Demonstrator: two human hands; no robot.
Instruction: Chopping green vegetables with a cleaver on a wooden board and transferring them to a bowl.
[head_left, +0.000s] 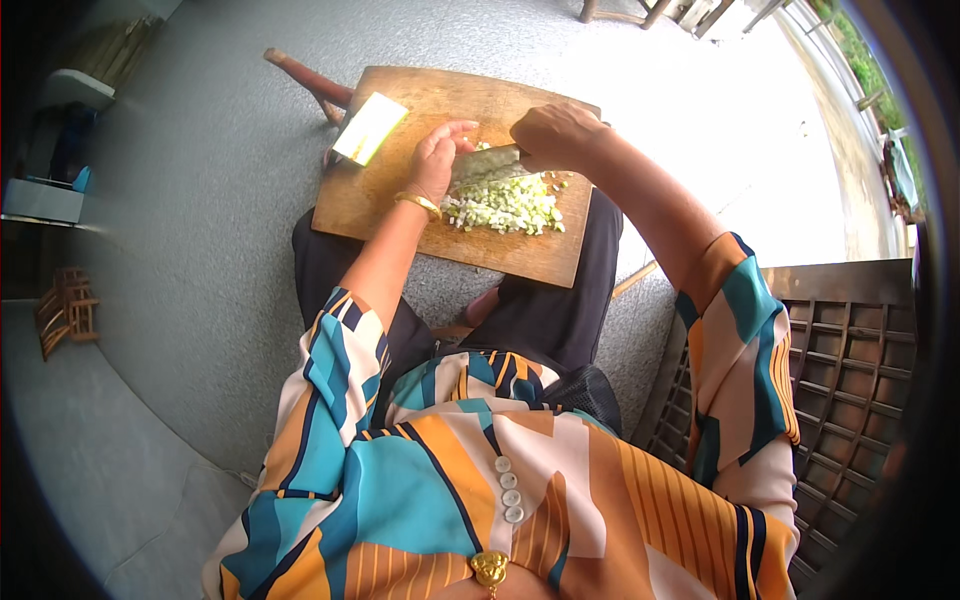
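My right hand (559, 135) grips a wide-bladed kitchen knife, probably a cleaver, by its hidden handle. Bits cling to the wet blade (487, 165), which tilts over the wooden cutting board (352, 214). Close to the blade's far end is my left hand (435, 161), fingers apart, with nothing visible held in it. Small green crumbs lie by its fingertips; whether it touches the blade is unclear. Below the blade spreads a heap of diced pale-green vegetable (510, 206). A rectangular white block with a green edge (371, 127), apparently cut vegetable, rests at the board's upper left.
The board sits over my knees (577, 315), its support mostly hidden. A reddish wooden leg (307, 79) juts out past its upper left corner. On the right stands a dark lattice panel (840, 360). Small wooden chairs (67, 311) are far left on the grey floor (202, 225).
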